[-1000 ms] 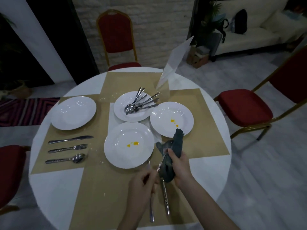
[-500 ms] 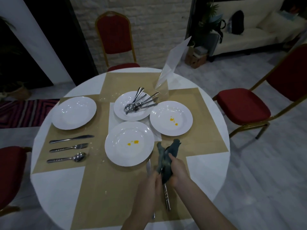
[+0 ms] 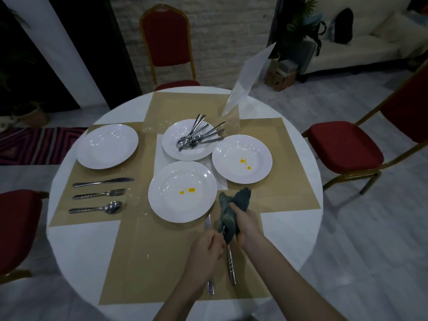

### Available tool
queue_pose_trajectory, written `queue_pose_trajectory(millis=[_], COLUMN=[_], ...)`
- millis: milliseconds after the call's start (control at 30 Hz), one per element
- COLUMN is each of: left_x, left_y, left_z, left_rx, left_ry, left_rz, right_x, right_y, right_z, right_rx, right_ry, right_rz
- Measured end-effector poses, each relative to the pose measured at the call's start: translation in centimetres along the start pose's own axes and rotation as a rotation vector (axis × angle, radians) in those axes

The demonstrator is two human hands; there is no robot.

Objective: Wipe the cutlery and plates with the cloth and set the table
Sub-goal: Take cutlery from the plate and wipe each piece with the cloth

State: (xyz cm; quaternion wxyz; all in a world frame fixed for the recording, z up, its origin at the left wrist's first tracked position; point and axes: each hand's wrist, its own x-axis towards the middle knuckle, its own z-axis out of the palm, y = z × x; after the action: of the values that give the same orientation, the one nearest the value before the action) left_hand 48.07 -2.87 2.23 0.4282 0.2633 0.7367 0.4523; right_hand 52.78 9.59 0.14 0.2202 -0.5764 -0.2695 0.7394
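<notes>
left place set, right hand (image 3: 246, 224) grips cloth (image 3: 231, 213) round a utensil (image 3: 231, 265) pinched by left hand (image 3: 208, 247), stained plates (image 3: 183, 191) unwiped.

This looks like a dining or banquet room. A round white table (image 3: 69, 239) stands in the middle, with red banquet chairs (image 3: 168, 38) at 12, 3 and 9 o'clock. A cream sofa (image 3: 361, 49) stands at 2 o'clock by a white brick wall (image 3: 231, 31).

grey cloth (image 3: 231, 212) bunched around cutlery (image 3: 231, 265)
</notes>
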Motion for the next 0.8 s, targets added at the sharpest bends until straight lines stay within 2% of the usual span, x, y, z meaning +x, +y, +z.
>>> queue_pose_trajectory(millis=[133, 233, 300, 400, 467, 500, 633, 800], left_x=[0.1, 0.1, -0.1, -0.1, 0.3, 0.4, -0.4, -0.3], left_y=[0.7, 0.7, 0.4, 0.2, 0.3, 0.4, 0.6, 1.2], left_z=[0.2, -0.1, -0.1, 0.3, 0.5, 0.5, 0.8, 1.3], left_rx=[-0.362, -0.414, -0.350, -0.144, -0.092, -0.094, -0.153, -0.355], left_ry=[-0.053, -0.059, -0.046, 0.042, 0.079, 0.071, -0.027, -0.035], left_rz=[-0.169, -0.212, -0.186, -0.087, -0.055, -0.056, -0.120, -0.248], right_x=[0.8, 1.6, 1.9, 1.3, 0.5, 0.5, 1.8, 2.8], right_y=[-0.6, -0.3, -0.2, 0.9, 2.1, 2.4, 0.9, 0.1], right_z=[0.0, 0.0, -0.2, 0.0, 0.2, 0.1, -1.1, -1.3], right_rx=[-0.089, -0.234, -0.265, -0.123, -0.024, -0.008, -0.064, -0.354], right_ry=[0.042, 0.091, 0.106, -0.017, -0.158, -0.175, -0.008, 0.116], right_rz=[-0.092, -0.236, -0.303, -0.155, 0.006, 0.029, -0.080, -0.323])
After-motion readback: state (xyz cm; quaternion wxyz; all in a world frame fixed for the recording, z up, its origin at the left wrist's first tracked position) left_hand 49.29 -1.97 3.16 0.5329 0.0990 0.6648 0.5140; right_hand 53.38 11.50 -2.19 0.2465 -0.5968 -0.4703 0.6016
